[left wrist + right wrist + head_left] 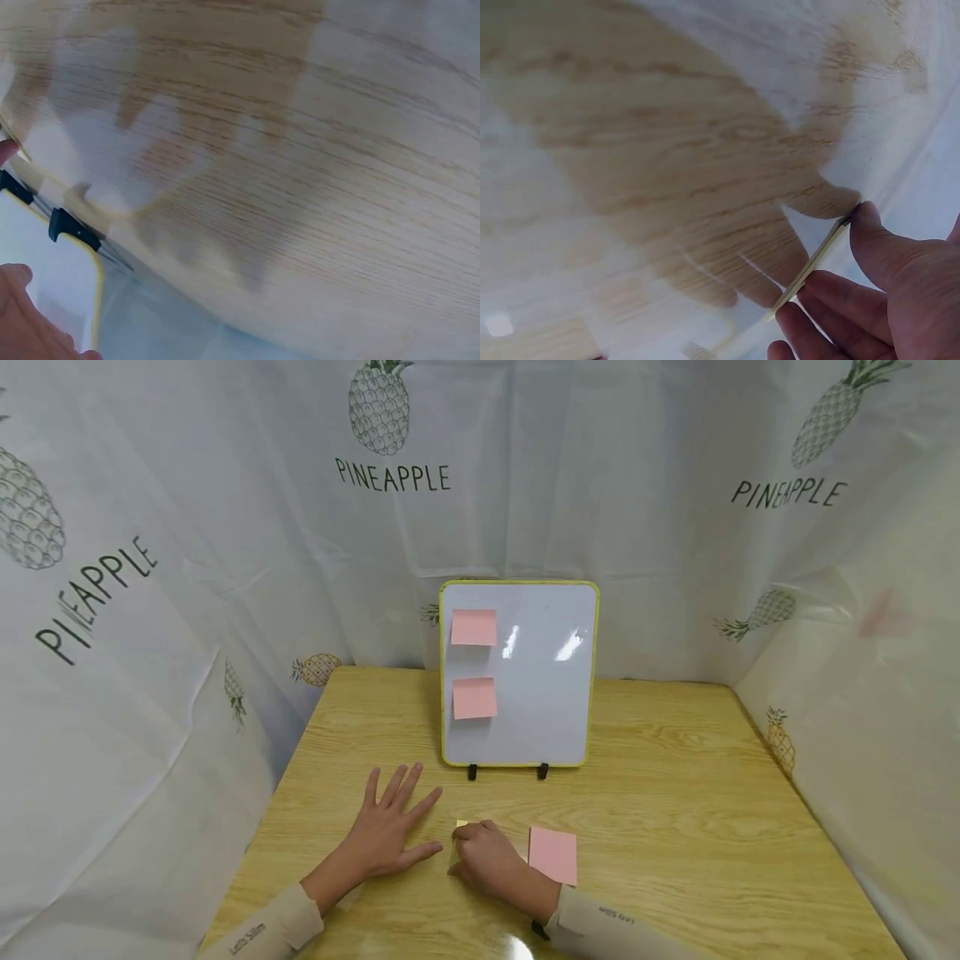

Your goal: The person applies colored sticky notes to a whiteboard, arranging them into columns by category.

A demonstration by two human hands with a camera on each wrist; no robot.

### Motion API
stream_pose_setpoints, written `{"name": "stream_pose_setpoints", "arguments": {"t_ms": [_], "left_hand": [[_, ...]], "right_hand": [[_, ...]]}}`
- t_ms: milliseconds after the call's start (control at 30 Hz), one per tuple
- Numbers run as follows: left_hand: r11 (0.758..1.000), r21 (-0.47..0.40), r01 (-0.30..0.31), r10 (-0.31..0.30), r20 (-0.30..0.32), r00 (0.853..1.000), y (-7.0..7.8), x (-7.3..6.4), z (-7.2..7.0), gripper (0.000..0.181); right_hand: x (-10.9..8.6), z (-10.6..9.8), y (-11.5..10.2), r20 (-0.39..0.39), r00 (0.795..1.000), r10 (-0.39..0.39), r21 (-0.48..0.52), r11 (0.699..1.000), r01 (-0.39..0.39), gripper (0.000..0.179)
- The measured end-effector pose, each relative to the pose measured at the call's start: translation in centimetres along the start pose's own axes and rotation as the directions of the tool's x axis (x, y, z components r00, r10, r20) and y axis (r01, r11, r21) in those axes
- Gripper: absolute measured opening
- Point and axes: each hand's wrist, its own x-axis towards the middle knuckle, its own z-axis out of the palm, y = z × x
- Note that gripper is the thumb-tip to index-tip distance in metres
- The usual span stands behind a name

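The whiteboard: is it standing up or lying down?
The whiteboard stands upright: its lower edge meets two black feet on the wooden table.

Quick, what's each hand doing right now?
Left hand: open, fingers spread, holding nothing.
Right hand: closed, holding a thin yellow pad between thumb and fingers.

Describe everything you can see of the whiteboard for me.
The whiteboard stands upright, a white rectangle with rounded corners and a thin yellow border. Its glossy face shows two bright reflections in the upper half. Two pink notes, one above the other, sit on its left side. Two black feet support its bottom edge on the wood-look table, before the pineapple-print curtain. Neither the left hand nor the right hand touches it.
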Motion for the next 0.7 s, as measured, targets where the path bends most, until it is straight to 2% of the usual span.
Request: {"name": "stream_pose_setpoints", "arguments": {"t_ms": [233,467,567,700], "left_hand": [[1.000,0.020,0.003,-0.003,0.011,1.000,0.07,-0.03,-0.16,0.080],[0.999,0.038,0.013,-0.015,0.042,0.999,0.15,0.00,-0.25,0.078],[0.999,0.031,0.004,-0.006,0.047,0.999,0.13,0.02,-0.16,0.076],[0.999,-0.017,-0.033,0.034,0.070,0.997,0.26,0.26,-0.07,0.076]], "right_hand": [[0.02,-0.31,0.09,0.009,1.000,0.006,0.030,1.000,-0.007,0.037],[0.61,-0.59,0.43,0.020,1.000,0.025,0.018,1.000,-0.025,0.032],[0.70,-0.59,0.55,-0.005,1.000,0.004,0.004,1.000,-0.004,0.024],[0.60,-0.39,0.72,-0.096,0.994,-0.054,0.001,0.999,0.054,0.006]]}}
